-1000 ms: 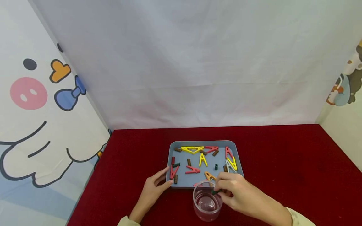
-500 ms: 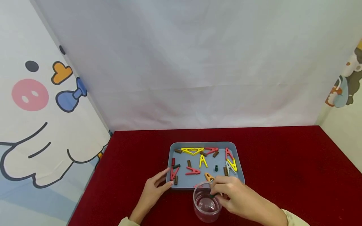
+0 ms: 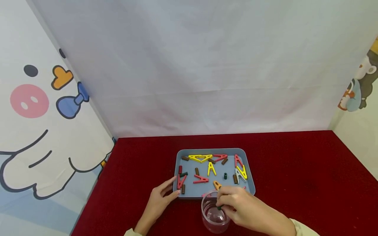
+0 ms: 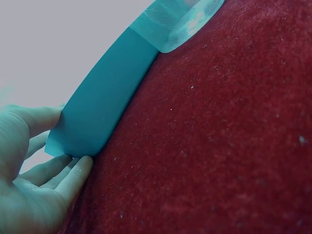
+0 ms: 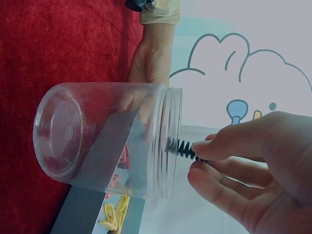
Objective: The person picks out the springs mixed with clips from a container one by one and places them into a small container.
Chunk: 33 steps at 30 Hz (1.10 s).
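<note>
A dark green spring (image 5: 185, 149), pinched by the right hand (image 3: 240, 205), is at the mouth of a clear jar (image 3: 215, 226). Jar and hand stand before a tray (image 3: 203, 189) of clips (image 3: 203, 180); the left hand (image 3: 157, 202) touches its corner, fingers spread.

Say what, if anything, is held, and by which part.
Right hand pinches a green spring by one end. Left hand touches the tray at its near-left corner.

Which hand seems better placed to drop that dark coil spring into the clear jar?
Probably the right hand: it pinches the coil spring at the mouth of the clear jar, while the left hand touches a corner of the tray.
</note>
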Tool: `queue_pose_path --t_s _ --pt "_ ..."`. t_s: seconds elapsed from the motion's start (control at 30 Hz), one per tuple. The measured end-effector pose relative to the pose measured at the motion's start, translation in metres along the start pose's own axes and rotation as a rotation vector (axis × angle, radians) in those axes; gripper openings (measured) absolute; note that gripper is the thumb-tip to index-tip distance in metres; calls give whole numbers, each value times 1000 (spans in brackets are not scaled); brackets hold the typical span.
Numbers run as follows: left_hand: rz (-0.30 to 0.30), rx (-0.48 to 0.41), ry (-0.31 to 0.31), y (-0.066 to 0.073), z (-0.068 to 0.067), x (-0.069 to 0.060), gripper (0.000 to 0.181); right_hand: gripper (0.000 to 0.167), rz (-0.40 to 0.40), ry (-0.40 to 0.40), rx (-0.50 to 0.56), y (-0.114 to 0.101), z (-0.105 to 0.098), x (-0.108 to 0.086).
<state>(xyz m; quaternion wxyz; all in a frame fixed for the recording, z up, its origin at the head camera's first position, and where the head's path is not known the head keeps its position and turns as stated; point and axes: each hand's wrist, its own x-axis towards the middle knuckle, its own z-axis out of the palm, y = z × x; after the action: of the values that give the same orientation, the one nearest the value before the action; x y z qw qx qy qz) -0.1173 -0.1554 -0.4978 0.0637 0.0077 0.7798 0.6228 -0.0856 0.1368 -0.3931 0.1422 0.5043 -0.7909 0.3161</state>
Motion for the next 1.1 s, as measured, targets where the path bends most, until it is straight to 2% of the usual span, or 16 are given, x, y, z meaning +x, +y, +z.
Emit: queue_pose_path --t_s 0.17,0.37,0.5,0.63,0.83,1.1 --pt "-13 -19 0 1 0 0 57 26 31 -23 -8 -1 0 0" --pt "7 -8 14 1 1 -1 55 26 38 -34 -10 -1 -1 0" --pt "-4 -12 11 1 1 -1 55 26 6 0 -54 1 -2 1" --pt "-1 -10 5 0 2 1 56 26 26 24 -105 3 -4 1" --pt "-5 -10 6 0 1 2 56 26 98 35 -103 5 -7 1" --pt "-4 -29 5 3 1 1 56 35 94 115 -91 14 -9 0"
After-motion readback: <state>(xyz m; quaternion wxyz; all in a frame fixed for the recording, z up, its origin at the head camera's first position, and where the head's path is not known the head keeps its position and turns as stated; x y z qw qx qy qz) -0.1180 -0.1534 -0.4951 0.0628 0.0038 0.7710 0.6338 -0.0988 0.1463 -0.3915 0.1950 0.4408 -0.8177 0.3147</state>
